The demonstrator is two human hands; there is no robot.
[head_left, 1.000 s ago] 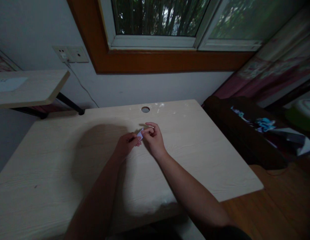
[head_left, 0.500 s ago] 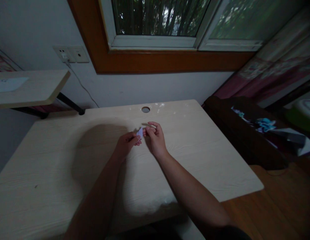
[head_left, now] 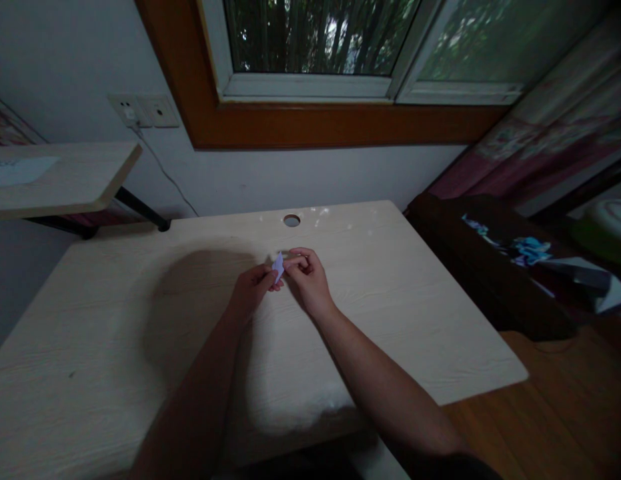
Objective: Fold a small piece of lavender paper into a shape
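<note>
A small pale-purple piece of folded paper (head_left: 277, 266) with a pointed top is held above the middle of the desk. My left hand (head_left: 251, 287) pinches its lower left part between thumb and fingers. From the other side, my right hand (head_left: 311, 283) has its thumb and index fingertip closed at the paper's right edge, the remaining fingers curled above. How the folds lie inside is too small to make out.
The pale wooden desk (head_left: 390, 320) has a round cable hole (head_left: 291, 221) near its back edge. A raised shelf (head_left: 60, 187) on black legs stands at the left. Right of the desk is a dark brown piece of furniture (head_left: 490, 267) with assorted items on it.
My right thumb and index finger have come in against the paper's right edge, and the other fingers have curled in more. The paper has shifted slightly left.
</note>
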